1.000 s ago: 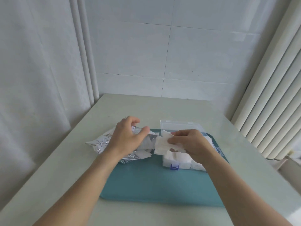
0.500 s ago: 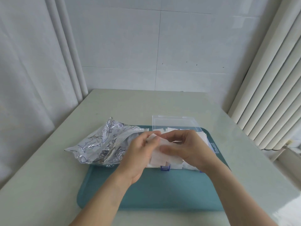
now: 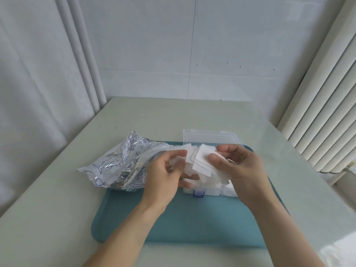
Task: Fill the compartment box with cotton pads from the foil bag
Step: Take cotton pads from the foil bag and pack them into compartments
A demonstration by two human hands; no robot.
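Cotton pads (image 3: 200,162) are fanning out between both hands, left hand (image 3: 165,174) and right hand (image 3: 237,164) pinching them above the box (image 3: 210,190); foil bag (image 3: 119,162) is lying left of them.

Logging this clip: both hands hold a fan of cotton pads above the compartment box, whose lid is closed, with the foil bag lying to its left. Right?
Not quite. The head view shows the compartment box with its clear lid open, standing up behind. The rest holds: left hand and right hand hold the cotton pads, foil bag to its left.
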